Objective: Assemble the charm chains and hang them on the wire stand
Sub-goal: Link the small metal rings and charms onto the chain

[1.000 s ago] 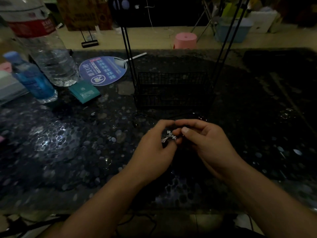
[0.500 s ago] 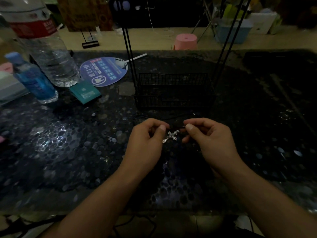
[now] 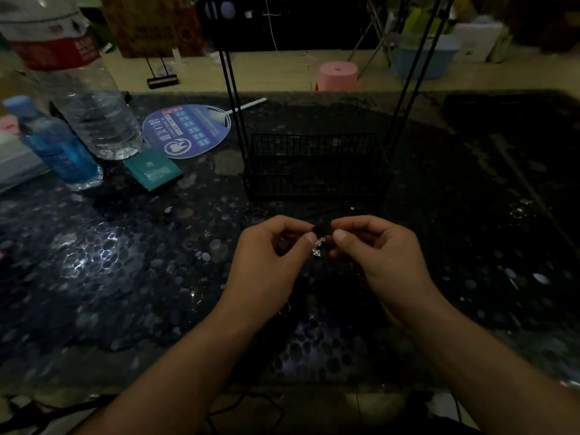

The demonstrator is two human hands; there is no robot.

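Fingers [image 3: 310, 237] of left hand [image 3: 270, 262] and right hand [image 3: 386, 259] pinch silver charm [image 3: 317, 246] between them | charm hangs long axis downward, above tabletop [image 3: 125, 277] | wire stand [image 3: 314, 164] just beyond, equally near both hands.

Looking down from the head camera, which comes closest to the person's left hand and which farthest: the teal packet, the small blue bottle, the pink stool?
From the left hand:
1. Flat teal packet, on the table, up and left.
2. Small blue plastic bottle, further left near the table's edge.
3. Round pink plastic stool, on the floor beyond the table.
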